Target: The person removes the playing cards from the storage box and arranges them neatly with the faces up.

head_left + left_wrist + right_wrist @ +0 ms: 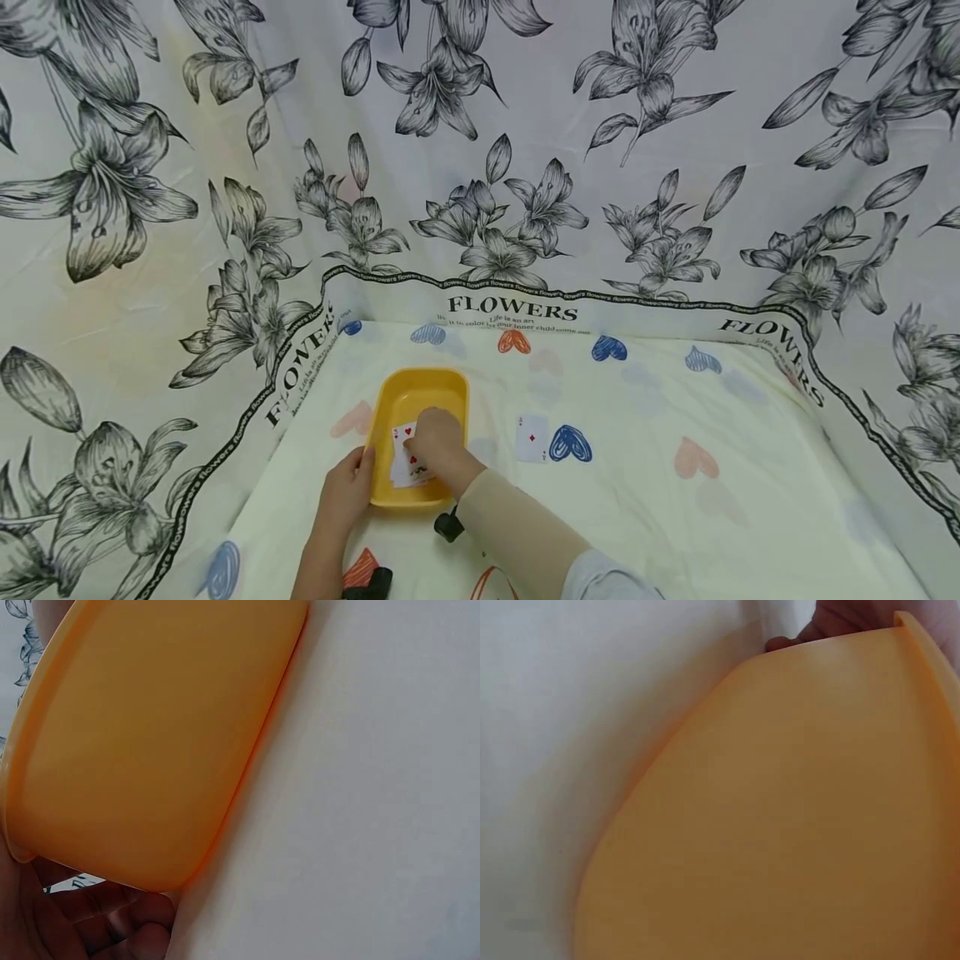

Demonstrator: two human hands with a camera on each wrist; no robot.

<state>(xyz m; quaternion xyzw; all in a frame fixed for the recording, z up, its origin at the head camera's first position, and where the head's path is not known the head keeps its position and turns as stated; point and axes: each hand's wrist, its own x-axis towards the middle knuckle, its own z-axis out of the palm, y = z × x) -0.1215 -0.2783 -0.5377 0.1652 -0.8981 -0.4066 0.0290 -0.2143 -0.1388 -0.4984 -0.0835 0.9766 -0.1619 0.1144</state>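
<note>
A yellow plastic tray sits on the cloth, left of centre in the head view. My left hand grips its left wall near the front corner, thumb at the rim; in the left wrist view its fingers curl against the outside. My right hand reaches down into the tray with curled fingers, pinching a playing card with red hearts. Other cards lie partly beneath it, overlapping on the tray floor. The right fingertips are mostly hidden behind the hand. Both wrist views mainly show the tray's outer wall.
An ace of diamonds lies face up on the heart-printed cloth, right of the tray. Small black devices show beside both wrists. A flower-printed curtain closes off the back and sides.
</note>
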